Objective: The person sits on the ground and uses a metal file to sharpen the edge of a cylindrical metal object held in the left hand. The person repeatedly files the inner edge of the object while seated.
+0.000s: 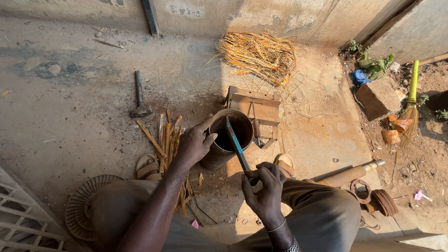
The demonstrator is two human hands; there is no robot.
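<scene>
So we're sitting low over the dusty concrete ground (84,121); our left hand (195,142) is clamped on the rim of the rusty round metal can (228,140), thumb hooked over the lip and fingers spread down the outside wall, keeping it steady between our feet. Our right hand (265,186) pinches the near end of the long thin dark metal blade (235,142), fingers curled tight round it; the blade slants up across the can's mouth, tip over the far rim. Looks to us like the step in hand is working that blade against the can's edge; the next stroke probably calls for a firm left grip so the can doesn't tip. Split yellow cane strips (165,137) lie just beside the can on the left; a dark hammer (139,95) sits further off; a tangle of straw-coloured fibre (259,53) is piled by the wall.
</scene>
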